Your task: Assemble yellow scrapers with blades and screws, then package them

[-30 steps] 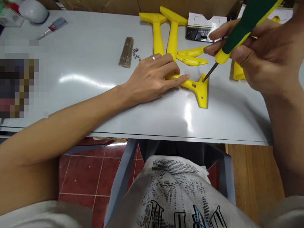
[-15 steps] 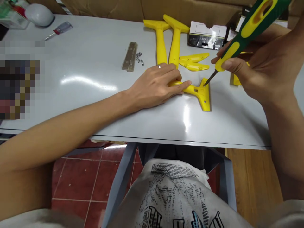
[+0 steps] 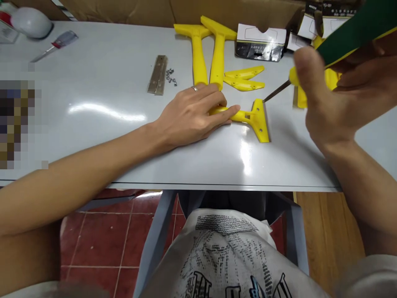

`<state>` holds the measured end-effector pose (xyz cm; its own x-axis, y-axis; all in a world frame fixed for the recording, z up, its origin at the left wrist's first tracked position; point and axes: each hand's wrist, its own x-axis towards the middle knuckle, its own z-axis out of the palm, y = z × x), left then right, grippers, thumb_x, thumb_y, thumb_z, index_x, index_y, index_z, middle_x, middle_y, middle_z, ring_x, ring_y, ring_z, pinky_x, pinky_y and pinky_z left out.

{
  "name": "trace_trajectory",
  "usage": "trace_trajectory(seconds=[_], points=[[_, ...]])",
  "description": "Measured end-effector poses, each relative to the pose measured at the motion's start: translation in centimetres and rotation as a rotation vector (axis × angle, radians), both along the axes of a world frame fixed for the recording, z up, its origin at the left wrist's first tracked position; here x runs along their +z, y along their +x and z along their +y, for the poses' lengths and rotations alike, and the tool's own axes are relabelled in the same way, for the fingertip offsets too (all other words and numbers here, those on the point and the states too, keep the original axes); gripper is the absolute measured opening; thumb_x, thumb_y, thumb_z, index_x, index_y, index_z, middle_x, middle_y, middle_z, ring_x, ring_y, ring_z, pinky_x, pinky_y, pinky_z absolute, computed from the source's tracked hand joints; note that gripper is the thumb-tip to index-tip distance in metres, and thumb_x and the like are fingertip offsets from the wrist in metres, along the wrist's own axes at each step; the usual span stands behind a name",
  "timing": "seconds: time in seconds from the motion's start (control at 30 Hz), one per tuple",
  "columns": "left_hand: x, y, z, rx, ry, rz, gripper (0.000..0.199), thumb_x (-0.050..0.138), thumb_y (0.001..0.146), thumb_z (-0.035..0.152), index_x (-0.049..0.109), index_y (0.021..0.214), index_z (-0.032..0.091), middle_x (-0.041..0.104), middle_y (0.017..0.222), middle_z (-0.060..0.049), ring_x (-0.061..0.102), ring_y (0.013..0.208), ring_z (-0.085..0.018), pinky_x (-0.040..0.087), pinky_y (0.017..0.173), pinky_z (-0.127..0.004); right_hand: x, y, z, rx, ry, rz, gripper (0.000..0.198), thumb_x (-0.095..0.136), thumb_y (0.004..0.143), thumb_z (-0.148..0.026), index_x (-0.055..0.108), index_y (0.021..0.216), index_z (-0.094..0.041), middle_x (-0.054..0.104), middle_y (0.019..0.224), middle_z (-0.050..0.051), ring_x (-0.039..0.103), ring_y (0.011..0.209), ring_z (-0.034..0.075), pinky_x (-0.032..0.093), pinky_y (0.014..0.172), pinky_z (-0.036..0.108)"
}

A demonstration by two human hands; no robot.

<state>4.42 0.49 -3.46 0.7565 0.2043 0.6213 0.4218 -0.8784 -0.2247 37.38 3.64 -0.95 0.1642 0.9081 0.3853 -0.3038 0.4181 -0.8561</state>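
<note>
My left hand (image 3: 194, 112) is closed around the handle of a yellow scraper (image 3: 259, 119) lying flat on the table. Two screws show in the scraper's head, and a thin blade edge runs along its right side. In my right hand (image 3: 331, 109) is a green-and-yellow screwdriver (image 3: 349, 39), its handle partly hidden by the fingers. The screwdriver's tip is by the upper corner of the scraper head, off the screws; whether it touches the plastic I cannot tell. Beyond my left hand lie two more yellow scraper handles (image 3: 199, 58) and two narrow yellow plates (image 3: 244, 78).
Metal blades (image 3: 158, 74) and a small pile of screws (image 3: 170, 76) lie left of the handles. A clear-handled screwdriver (image 3: 63, 39) and a white rounded object (image 3: 31, 22) are at far left. Black-and-white boxes (image 3: 260, 43) stand against the cardboard (image 3: 124, 12) at the back.
The screwdriver's tip has come off the upper screw to the scraper head's corner, and its handle has tilted lower to the right. My left hand keeps its hold; the whole view has shifted slightly.
</note>
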Motion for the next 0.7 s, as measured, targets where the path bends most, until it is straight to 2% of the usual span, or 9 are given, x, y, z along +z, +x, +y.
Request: trace_trajectory(seconds=[0.07,0.13,0.23,0.33,0.43,0.5,0.6,0.63,0.7], points=[[0.1,-0.1,0.4,-0.002,0.016,0.007,0.033,0.065,0.130,0.045,0.078,0.157,0.031,0.083,0.113,-0.009,0.079,0.094,-0.029,0.061,0.072,-0.044,1.0,-0.1,-1.5,-0.053,0.282,-0.229,0.054,0.109,0.083,-0.074,0.083,0.126,-0.054,0.083,0.126,-0.019,0.086,0.145,0.026,0.072,0.088,0.024],[0.2,-0.1,0.8,-0.037,0.051,0.017,0.033,0.067,0.129,0.046,0.077,0.156,0.030,0.083,0.111,-0.009,0.078,0.092,-0.029,0.060,0.069,-0.044,2.2,-0.3,-3.1,-0.014,0.414,-0.495,0.048,0.102,0.103,-0.058,0.077,0.144,-0.056,0.085,0.123,-0.016,0.091,0.126,0.020,0.079,0.110,0.044],[0.3,-0.2,1.0,-0.057,0.076,0.051,0.036,0.068,0.128,0.048,0.077,0.157,0.029,0.084,0.111,-0.010,0.078,0.094,-0.029,0.061,0.068,-0.044,3.7,-0.4,-5.0,0.090,0.281,-0.604,0.050,0.091,0.115,-0.051,0.070,0.161,-0.051,0.088,0.131,-0.009,0.092,0.125,0.024,0.076,0.125,0.064],[0.3,-0.4,0.7,0.046,0.008,0.118,0.037,0.059,0.132,0.047,0.076,0.160,0.031,0.084,0.113,-0.010,0.082,0.102,-0.030,0.064,0.077,-0.045,4.2,-0.5,-6.0,0.106,0.256,-0.594,0.061,0.092,0.114,-0.052,0.066,0.169,-0.054,0.086,0.131,-0.009,0.092,0.129,0.026,0.077,0.123,0.061],[0.1,-0.5,0.4,0.075,-0.044,0.127,0.039,0.055,0.133,0.046,0.075,0.164,0.033,0.085,0.115,-0.011,0.083,0.105,-0.030,0.066,0.083,-0.045,3.3,-0.5,-5.1,0.123,0.285,-0.596,0.055,0.083,0.121,-0.047,0.064,0.170,-0.062,0.086,0.131,-0.011,0.092,0.127,0.022,0.077,0.121,0.055],[0.0,-0.5,0.3,0.070,-0.069,0.114,0.040,0.055,0.133,0.046,0.074,0.166,0.034,0.085,0.117,-0.011,0.083,0.107,-0.029,0.067,0.086,-0.045,1.6,-0.2,-2.8,0.105,0.380,-0.562,0.060,0.088,0.115,-0.061,0.062,0.170,-0.066,0.081,0.151,-0.013,0.092,0.121,0.021,0.079,0.116,0.050],[0.2,-0.4,0.4,0.043,-0.079,0.087,0.039,0.057,0.133,0.046,0.077,0.162,0.031,0.085,0.120,-0.011,0.083,0.108,-0.029,0.066,0.087,-0.042,-1.7,0.5,1.9,0.045,0.684,-0.449,0.102,0.096,0.087,-0.096,0.049,0.174,-0.068,0.049,0.192,-0.016,0.091,0.099,0.013,0.080,0.091,0.035],[0.2,-0.4,0.5,0.032,-0.070,0.088,0.038,0.058,0.133,0.045,0.078,0.161,0.030,0.085,0.121,-0.011,0.083,0.108,-0.029,0.065,0.087,-0.042,-2.5,0.8,3.0,0.049,0.713,-0.431,0.107,0.090,0.088,-0.101,0.041,0.177,-0.068,0.046,0.194,-0.015,0.090,0.096,0.011,0.079,0.086,0.030],[0.4,-0.3,0.7,0.021,-0.036,0.105,0.039,0.057,0.133,0.046,0.079,0.160,0.028,0.085,0.120,-0.012,0.083,0.108,-0.030,0.065,0.086,-0.042,-2.9,1.4,3.3,0.091,0.648,-0.420,0.115,0.089,0.087,-0.104,0.037,0.181,-0.063,0.056,0.187,-0.011,0.092,0.104,0.015,0.083,0.096,0.036]])
